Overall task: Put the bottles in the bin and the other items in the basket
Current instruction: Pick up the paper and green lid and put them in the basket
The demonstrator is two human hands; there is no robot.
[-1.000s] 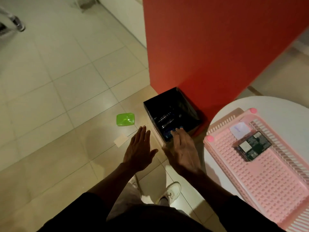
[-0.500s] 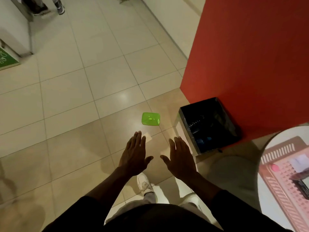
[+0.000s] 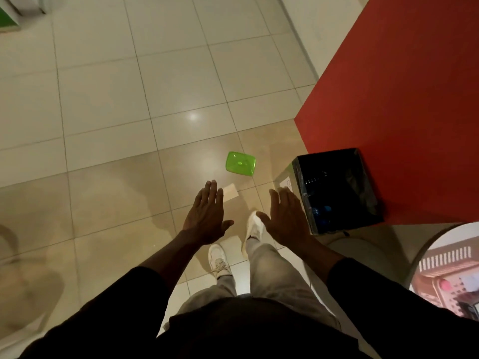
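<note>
A green plastic box (image 3: 240,163) lies on the floor tiles ahead of me. A small pale card (image 3: 230,193) lies on the floor just nearer, partly behind my left hand (image 3: 207,213). The black bin (image 3: 337,187) stands against the red wall, with bottles dimly visible inside. My right hand (image 3: 287,216) hovers beside the bin's left edge. Both hands are flat, fingers apart, holding nothing. The pink basket (image 3: 440,257) sits on the round white table (image 3: 425,247) at the lower right, with a circuit board (image 3: 466,305) in it.
A red wall (image 3: 401,99) rises at the right behind the bin. My two feet in white shoes (image 3: 255,226) stand on the tiles below my hands. A green sign (image 3: 7,19) shows at the far top left.
The view has swung left and away from the table, so the basket has slid to the lower right corner. My right hand has drawn back from over the bin. I have stepped toward the green box.
</note>
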